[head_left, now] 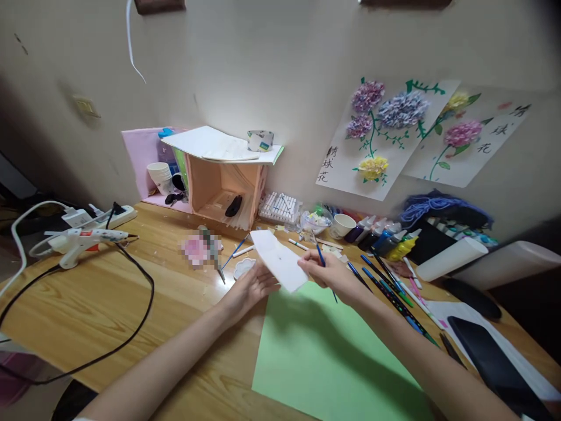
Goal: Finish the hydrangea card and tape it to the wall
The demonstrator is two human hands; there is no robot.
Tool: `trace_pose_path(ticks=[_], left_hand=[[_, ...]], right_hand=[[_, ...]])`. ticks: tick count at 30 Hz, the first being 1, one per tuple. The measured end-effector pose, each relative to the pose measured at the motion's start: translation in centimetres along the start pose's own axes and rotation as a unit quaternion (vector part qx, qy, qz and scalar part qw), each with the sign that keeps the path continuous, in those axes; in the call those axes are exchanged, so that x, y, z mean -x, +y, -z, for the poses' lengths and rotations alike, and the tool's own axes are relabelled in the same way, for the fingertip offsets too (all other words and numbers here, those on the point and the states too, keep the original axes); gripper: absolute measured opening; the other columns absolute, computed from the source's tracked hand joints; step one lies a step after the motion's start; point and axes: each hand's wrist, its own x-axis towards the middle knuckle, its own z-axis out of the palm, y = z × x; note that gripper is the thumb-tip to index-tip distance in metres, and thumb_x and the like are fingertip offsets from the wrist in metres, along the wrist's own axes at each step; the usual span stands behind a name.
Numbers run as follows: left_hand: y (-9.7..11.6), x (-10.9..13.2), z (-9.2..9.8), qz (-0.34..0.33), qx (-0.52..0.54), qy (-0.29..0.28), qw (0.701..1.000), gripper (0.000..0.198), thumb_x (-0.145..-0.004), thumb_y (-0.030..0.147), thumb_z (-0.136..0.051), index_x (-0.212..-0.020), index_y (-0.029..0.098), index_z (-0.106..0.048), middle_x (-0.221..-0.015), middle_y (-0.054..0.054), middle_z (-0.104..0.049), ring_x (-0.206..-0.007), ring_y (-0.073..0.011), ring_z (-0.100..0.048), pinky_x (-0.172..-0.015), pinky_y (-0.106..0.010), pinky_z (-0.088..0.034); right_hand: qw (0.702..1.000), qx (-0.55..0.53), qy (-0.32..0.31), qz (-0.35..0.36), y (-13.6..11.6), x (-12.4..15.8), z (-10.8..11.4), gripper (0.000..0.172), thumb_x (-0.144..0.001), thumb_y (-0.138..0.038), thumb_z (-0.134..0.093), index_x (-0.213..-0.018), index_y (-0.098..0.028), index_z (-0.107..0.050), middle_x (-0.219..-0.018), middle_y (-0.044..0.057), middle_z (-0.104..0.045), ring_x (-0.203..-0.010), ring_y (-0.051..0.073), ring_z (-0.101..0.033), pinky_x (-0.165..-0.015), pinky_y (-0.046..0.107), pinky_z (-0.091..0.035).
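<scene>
White card [283, 257]: eleven o'clock of green sheet [333, 356]. Right hand [329, 273]: fingers pinch its edge, blue implement [321, 256] alongside. Left hand [250, 286]: fingers loosely spread, contact unclear. Handling: best by edges, unbent.

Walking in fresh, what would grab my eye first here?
Probably the hydrangea pictures on the wall at upper right, with their pink, purple and yellow blooms. Next, the bright green sheet on the table, and the white card in the right hand. At far left is a white glue gun.
</scene>
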Motion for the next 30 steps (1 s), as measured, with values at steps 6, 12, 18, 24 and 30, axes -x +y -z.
trace_pose_path(ticks=[6, 12, 18, 24, 30], left_hand=[[-1.3, 0.7, -1.5, 0.091, 0.085, 0.038, 0.991, 0.026, -0.076, 0.032, -0.067, -0.09, 0.011, -0.065, -0.097, -0.012, -0.071, -0.096, -0.024, -0.064, -0.09, -0.036, -0.048], [-2.6, 0.8, -2.0, 0.129, 0.074, 0.04, 0.988, 0.017, -0.074, 0.025, -0.064, -0.083, 0.01, -0.064, -0.087, -0.01, -0.072, -0.087, -0.0207, -0.066, -0.084, -0.032, -0.049], [-2.1, 0.8, -1.8, 0.126, 0.129, -0.006, 0.984, 0.028, -0.072, 0.026, -0.049, -0.087, 0.009, -0.066, -0.095, -0.012, -0.071, -0.101, -0.0267, -0.062, -0.09, -0.038, -0.046], [-1.8, 0.8, -1.7, 0.085, 0.02, -0.028, 0.996, 0.025, -0.064, 0.02, -0.061, -0.087, 0.012, -0.069, -0.092, -0.008, -0.072, -0.099, -0.0274, -0.062, -0.089, -0.039, -0.047], [-2.2, 0.7, -2.5, 0.015, -0.121, 0.081, 0.989, 0.027, -0.052, 0.026, -0.078, -0.075, 0.013, -0.071, -0.076, -0.005, -0.073, -0.082, -0.0264, -0.066, -0.078, -0.035, -0.051]], right_hand=[[0.999, 0.001, 0.008, -0.04, 4.2, 4.9, -2.9, 0.032, -0.085, -0.052, -0.044, -0.086, -0.02, -0.046, -0.068, -0.003, -0.047, -0.06, 0.012, -0.042, -0.055, 0.023, -0.033], [0.992, 0.111, 0.044, 0.031, 5.7, 7.6, -3.8, 0.024, -0.096, -0.036, -0.022, -0.089, -0.023, -0.041, -0.083, 0.001, -0.052, -0.073, 0.016, -0.05, -0.068, 0.029, -0.04], [0.964, 0.251, 0.048, 0.079, 6.5, 7.0, -4.4, 0.03, -0.095, -0.03, -0.026, -0.08, -0.022, -0.051, -0.082, 0.004, -0.059, -0.074, 0.018, -0.055, -0.065, 0.028, -0.038], [0.959, 0.274, 0.061, 0.039, 6.6, 6.8, -4.6, 0.034, -0.095, -0.036, -0.03, -0.076, -0.023, -0.055, -0.066, 0.001, -0.062, -0.057, 0.017, -0.053, -0.054, 0.025, -0.031], [0.972, 0.228, 0.032, 0.051, 6.2, 7.2, -4.6, 0.033, -0.093, -0.035, -0.036, -0.079, -0.024, -0.063, -0.069, 0.001, -0.068, -0.061, 0.017, -0.06, -0.058, 0.025, -0.035]])
